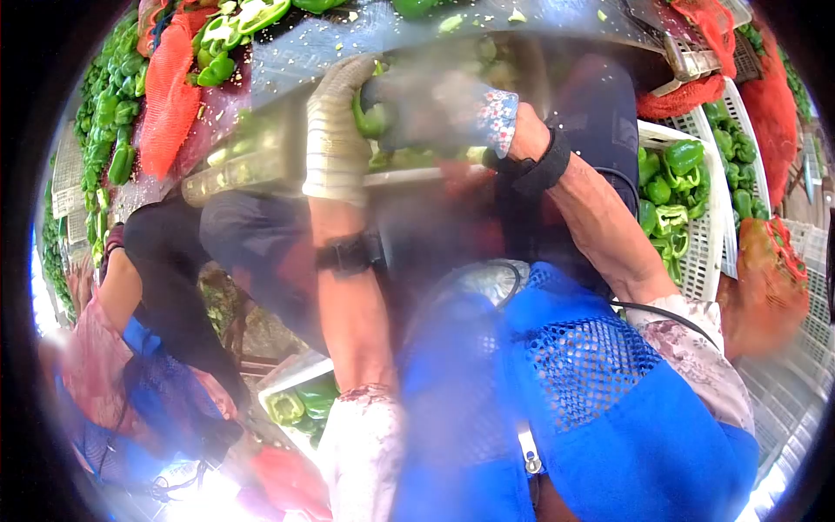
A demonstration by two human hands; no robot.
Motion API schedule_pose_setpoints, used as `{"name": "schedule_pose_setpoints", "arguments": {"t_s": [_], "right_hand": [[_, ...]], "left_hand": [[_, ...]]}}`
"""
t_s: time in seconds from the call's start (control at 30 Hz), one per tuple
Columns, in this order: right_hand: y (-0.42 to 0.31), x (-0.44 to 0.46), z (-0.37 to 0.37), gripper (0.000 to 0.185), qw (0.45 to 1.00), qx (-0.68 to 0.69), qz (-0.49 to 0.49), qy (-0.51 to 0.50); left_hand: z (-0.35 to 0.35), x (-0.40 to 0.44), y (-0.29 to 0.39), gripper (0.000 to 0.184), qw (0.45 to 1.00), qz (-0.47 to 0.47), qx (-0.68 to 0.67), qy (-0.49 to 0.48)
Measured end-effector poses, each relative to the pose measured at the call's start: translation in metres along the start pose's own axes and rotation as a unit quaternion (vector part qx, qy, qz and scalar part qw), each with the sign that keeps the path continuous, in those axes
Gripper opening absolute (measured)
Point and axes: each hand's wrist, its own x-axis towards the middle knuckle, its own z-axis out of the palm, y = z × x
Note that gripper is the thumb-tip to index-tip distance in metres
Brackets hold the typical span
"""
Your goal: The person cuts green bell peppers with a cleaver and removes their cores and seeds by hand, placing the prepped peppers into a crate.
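Observation:
My left hand (pixel 339 130), in a whitish ribbed glove, is closed around a green bell pepper (pixel 372 120) whose edge shows beside the fingers. Facing it from the right is my right hand (pixel 461 113), in a glove with a floral cuff. A blurred patch covers its fingers, so what they hold cannot be made out. Both hands are above a crate (pixel 400 177) between my knees, with green pepper pieces in it, partly hidden by the blur.
Cut peppers (pixel 252 17) and seeds lie on the metal table (pixel 313 43) ahead. A white crate (pixel 709 235) of peppers stands at right, near red mesh sacks (pixel 770 122). Another red sack (pixel 170 104) and piled peppers (pixel 104 122) are at left. A person (pixel 130 374) sits close on my left.

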Motion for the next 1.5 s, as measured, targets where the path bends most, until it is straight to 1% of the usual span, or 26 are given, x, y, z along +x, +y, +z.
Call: {"name": "schedule_pose_setpoints", "arguments": {"t_s": [0.03, 0.13, 0.23, 0.33, 0.43, 0.53, 0.63, 0.7, 0.73, 0.83, 0.87, 0.9, 0.93, 0.97, 1.03, 1.07, 1.1, 1.13, 1.2, 1.23, 1.27, 1.3, 1.33, 1.4, 1.43, 1.5], "right_hand": [[-0.002, -0.001, 0.0, 0.045, 1.0, 0.007, 0.023, -0.016], [0.009, -0.001, 0.009, 0.04, 0.999, -0.002, -0.046, 0.01], [0.005, -0.004, 0.005, 0.035, 0.997, 0.073, 0.033, -0.017], [0.004, -0.002, 0.004, 0.03, 0.997, 0.056, 0.034, -0.048], [0.013, -0.002, 0.022, 0.032, 1.0, 0.002, 0.008, -0.01], [0.008, -0.005, 0.04, 0.021, 0.994, -0.085, -0.03, 0.068], [0.005, -0.01, 0.03, 0.023, 0.97, -0.115, -0.111, 0.181], [0.006, -0.014, 0.01, 0.024, 0.954, -0.132, -0.134, 0.234], [0.009, -0.023, -0.002, 0.025, 0.959, -0.059, -0.119, 0.251], [0.001, -0.02, -0.014, 0.029, 0.974, -0.029, -0.004, 0.223], [0.013, -0.017, 0.002, 0.029, 0.97, 0.003, -0.033, 0.243], [0.019, -0.009, 0.009, 0.028, 0.953, -0.047, -0.132, 0.27], [0.02, 0.0, 0.012, 0.028, 0.921, -0.101, -0.226, 0.301], [0.017, 0.005, 0.02, 0.026, 0.941, -0.177, -0.182, 0.223], [-0.003, 0.007, 0.023, 0.023, 0.942, -0.318, -0.089, 0.058], [0.002, -0.002, 0.023, 0.021, 0.926, -0.319, -0.161, 0.117], [0.006, -0.011, 0.021, 0.018, 0.9, -0.325, -0.229, 0.178], [0.009, -0.011, 0.022, 0.017, 0.888, -0.347, -0.246, 0.176], [0.015, -0.008, 0.025, 0.015, 0.898, -0.289, -0.23, 0.24], [0.018, -0.005, 0.029, 0.015, 0.91, -0.204, -0.197, 0.303], [0.024, -0.001, 0.026, 0.018, 0.932, -0.091, -0.131, 0.324], [0.028, 0.002, 0.021, 0.021, 0.932, 0.03, -0.07, 0.355], [0.028, 0.001, 0.001, 0.028, 0.925, 0.178, 0.027, 0.334], [0.052, -0.009, -0.015, 0.038, 0.947, 0.17, 0.075, 0.262], [0.066, -0.016, -0.014, 0.041, 0.976, 0.012, 0.031, 0.216], [0.077, -0.02, -0.007, 0.047, 0.977, 0.02, 0.037, 0.207]], "left_hand": [[-0.001, 0.002, -0.003, 0.035, 1.0, 0.012, 0.016, -0.008], [0.0, -0.005, -0.004, 0.024, 0.998, 0.012, 0.011, -0.057], [-0.002, -0.004, -0.015, 0.023, 0.999, 0.018, 0.023, -0.031], [-0.01, 0.002, -0.02, 0.021, 0.986, -0.099, -0.126, -0.039], [-0.006, -0.004, -0.019, 0.031, 0.987, -0.122, -0.104, 0.023], [-0.004, -0.011, -0.024, 0.03, 0.985, -0.099, -0.122, 0.075], [-0.02, -0.006, -0.03, 0.032, 0.967, -0.119, -0.184, 0.13], [-0.029, -0.01, -0.026, 0.037, 0.962, -0.101, -0.234, 0.099], [-0.033, -0.01, -0.026, 0.038, 0.952, -0.105, -0.276, 0.087], [-0.033, -0.007, -0.023, 0.04, 0.936, -0.106, -0.329, 0.065], [-0.03, -0.005, -0.022, 0.041, 0.937, -0.099, -0.331, 0.057], [-0.027, -0.008, -0.024, 0.042, 0.936, -0.094, -0.336, 0.054], [-0.013, -0.018, -0.012, 0.045, 0.949, -0.116, -0.273, 0.111], [-0.011, -0.018, -0.014, 0.046, 0.955, -0.114, -0.262, 0.08], [-0.008, -0.017, -0.019, 0.047, 0.964, -0.11, -0.242, 0.017], [-0.005, -0.019, -0.026, 0.046, 0.991, -0.013, -0.133, -0.015], [-0.001, -0.022, -0.023, 0.046, 0.985, -0.044, -0.169, -0.014], [0.003, -0.026, -0.02, 0.046, 0.976, -0.076, -0.204, -0.012], [0.007, -0.03, -0.015, 0.045, 0.963, -0.12, -0.241, 0.004], [0.008, -0.032, -0.013, 0.044, 0.961, -0.131, -0.243, 0.018], [0.009, -0.029, -0.011, 0.044, 0.959, -0.137, -0.246, 0.031], [0.006, -0.027, -0.012, 0.043, 0.959, -0.122, -0.254, 0.021], [-0.001, -0.025, -0.016, 0.042, 0.959, -0.107, -0.262, 0.012], [-0.01, -0.017, -0.023, 0.04, 0.955, -0.077, -0.285, 0.016], [-0.009, -0.016, -0.02, 0.039, 0.952, -0.07, -0.298, 0.017], [-0.006, -0.014, -0.014, 0.038, 0.942, -0.05, -0.33, 0.021]]}}
